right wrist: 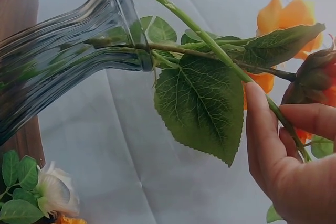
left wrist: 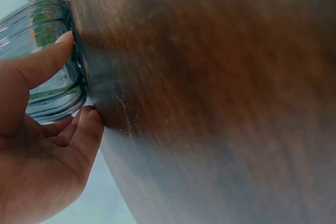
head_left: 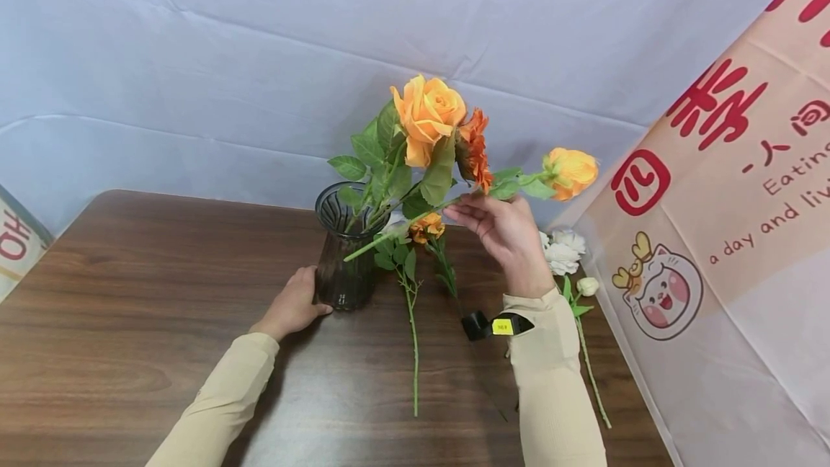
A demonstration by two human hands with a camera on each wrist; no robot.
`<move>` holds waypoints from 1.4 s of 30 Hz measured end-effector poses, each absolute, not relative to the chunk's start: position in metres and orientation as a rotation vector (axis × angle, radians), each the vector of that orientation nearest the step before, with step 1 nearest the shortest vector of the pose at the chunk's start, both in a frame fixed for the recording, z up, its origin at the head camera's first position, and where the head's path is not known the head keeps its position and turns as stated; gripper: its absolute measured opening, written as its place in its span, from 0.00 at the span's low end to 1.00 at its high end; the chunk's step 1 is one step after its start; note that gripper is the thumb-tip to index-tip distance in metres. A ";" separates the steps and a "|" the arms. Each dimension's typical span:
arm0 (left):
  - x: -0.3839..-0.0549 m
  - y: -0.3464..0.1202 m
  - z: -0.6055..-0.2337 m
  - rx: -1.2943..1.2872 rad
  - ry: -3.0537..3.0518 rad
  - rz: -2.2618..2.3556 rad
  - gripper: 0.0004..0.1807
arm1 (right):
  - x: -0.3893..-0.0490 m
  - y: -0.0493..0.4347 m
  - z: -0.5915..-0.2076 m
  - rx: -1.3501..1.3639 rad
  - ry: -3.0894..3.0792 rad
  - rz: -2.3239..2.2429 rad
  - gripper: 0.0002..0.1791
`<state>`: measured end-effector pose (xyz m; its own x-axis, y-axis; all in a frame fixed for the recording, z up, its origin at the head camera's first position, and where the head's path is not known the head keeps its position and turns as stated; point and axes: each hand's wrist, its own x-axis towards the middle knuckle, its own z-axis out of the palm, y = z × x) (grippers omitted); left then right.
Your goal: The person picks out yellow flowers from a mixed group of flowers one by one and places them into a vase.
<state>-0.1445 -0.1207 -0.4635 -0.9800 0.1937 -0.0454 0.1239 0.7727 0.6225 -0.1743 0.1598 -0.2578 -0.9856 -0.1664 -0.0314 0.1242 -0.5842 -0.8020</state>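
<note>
A ribbed dark glass vase stands on the table, holding a large orange rose and an orange-red flower. My left hand grips the vase low down. In the left wrist view, thumb and fingers lie on either side of its base. To the right, my right hand pinches the green stem of a yellow rose. Its bloom points right, and the bare stem end slants down leftward, in front of the vase below its rim. The right wrist view shows a large serrated leaf beside the stem.
Right of the vase, an orange flower and a green-stemmed flower lie on the wooden table. White flowers and a white bud lie near its right edge. A pale cloth wall rises behind.
</note>
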 end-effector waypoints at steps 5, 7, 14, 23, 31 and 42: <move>-0.145 -0.121 -0.465 0.262 2.865 0.987 0.39 | -0.175 0.161 -0.255 -0.043 1.328 -2.692 0.08; -0.145 -0.121 -0.466 0.262 2.868 0.984 0.40 | -0.175 0.161 -0.254 -0.047 1.322 -2.702 0.09; -0.145 -0.122 -0.466 0.259 2.865 0.978 0.40 | -0.177 0.163 -0.253 -0.073 1.290 -2.738 0.11; -0.147 -0.122 -0.467 0.257 2.871 0.985 0.40 | -0.179 0.162 -0.251 -0.089 1.267 -2.770 0.23; -0.147 -0.122 -0.467 0.269 2.861 0.987 0.40 | -0.180 0.159 -0.253 -0.070 1.274 -2.795 0.24; -0.146 -0.121 -0.467 0.272 2.861 0.991 0.40 | -0.178 0.155 -0.256 -0.048 1.350 -2.775 0.26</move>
